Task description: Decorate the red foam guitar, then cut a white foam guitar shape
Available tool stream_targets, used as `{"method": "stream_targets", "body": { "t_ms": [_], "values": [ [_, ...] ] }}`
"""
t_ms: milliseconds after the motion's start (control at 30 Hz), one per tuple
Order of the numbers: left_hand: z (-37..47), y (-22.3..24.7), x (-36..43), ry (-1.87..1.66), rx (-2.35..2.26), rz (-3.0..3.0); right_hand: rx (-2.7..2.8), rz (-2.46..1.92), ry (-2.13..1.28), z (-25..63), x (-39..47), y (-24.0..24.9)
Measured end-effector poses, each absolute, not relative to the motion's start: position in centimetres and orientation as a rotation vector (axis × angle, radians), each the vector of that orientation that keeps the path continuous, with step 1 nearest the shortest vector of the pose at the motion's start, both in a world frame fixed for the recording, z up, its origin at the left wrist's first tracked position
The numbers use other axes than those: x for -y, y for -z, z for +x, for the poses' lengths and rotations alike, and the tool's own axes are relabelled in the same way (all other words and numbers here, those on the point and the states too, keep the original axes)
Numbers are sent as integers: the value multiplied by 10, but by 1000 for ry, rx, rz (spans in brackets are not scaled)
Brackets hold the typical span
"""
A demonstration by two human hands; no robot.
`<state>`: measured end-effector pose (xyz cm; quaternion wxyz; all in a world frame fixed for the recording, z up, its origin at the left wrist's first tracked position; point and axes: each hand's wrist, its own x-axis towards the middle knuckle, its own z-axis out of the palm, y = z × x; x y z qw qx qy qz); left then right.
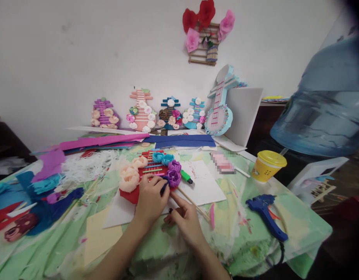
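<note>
A red lute-shaped craft (129,195) lies on white board, trimmed with peach paper flowers (129,178), turquoise paper flowers (163,158) and purple paper flowers (174,173), with thin cords down its neck. My left hand (152,196) rests over its lower body, fingers bent around a small dark blue crepe-paper piece (164,188) that they partly hide. At the craft's lower right edge is my right hand (184,217), index finger stretched out and thumb apart, holding nothing I can see. A thin wooden stick (197,205) and a green utility knife (187,178) lie just beyond it.
On the right sit a blue glue gun (268,217), a yellow cup (268,166) and a pixelated pink object (223,162). White yarn (88,167) and paper scraps spread left. Finished lute crafts (141,111) line the wall; a large water bottle (325,101) stands right.
</note>
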<state>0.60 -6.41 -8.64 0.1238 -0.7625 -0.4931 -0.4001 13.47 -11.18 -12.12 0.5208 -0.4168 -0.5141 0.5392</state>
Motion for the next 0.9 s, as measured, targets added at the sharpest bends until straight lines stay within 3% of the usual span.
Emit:
{"method": "stream_targets", "body": {
  "t_ms": [500, 900],
  "values": [
    [7, 88, 64, 1143, 1499, -2232, 1306, -964, -1267, 136, 112, 122],
    [3, 86, 66, 1105, 1490, -2249, 958, -924, -1359, 135, 105, 124]
  ]
}}
